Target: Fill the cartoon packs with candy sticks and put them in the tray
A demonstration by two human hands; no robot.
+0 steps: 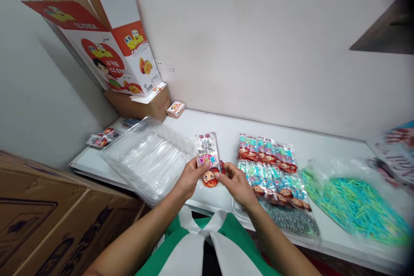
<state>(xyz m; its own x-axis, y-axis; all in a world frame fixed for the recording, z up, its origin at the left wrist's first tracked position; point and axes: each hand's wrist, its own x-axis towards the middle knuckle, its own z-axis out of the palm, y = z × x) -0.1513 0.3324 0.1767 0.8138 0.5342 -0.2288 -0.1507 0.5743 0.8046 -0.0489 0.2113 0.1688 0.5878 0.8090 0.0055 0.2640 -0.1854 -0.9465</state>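
Together, both hands (191, 177) (237, 183) in pinches on sachet (208, 156)

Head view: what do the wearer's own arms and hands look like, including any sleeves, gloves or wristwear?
The left hand and right hand are ungloved. Both forearms are bare, with no sleeve over the parts in view, and no watch or bracelet shows at the wrists. The wearer has on a green garment with white panels at the front.
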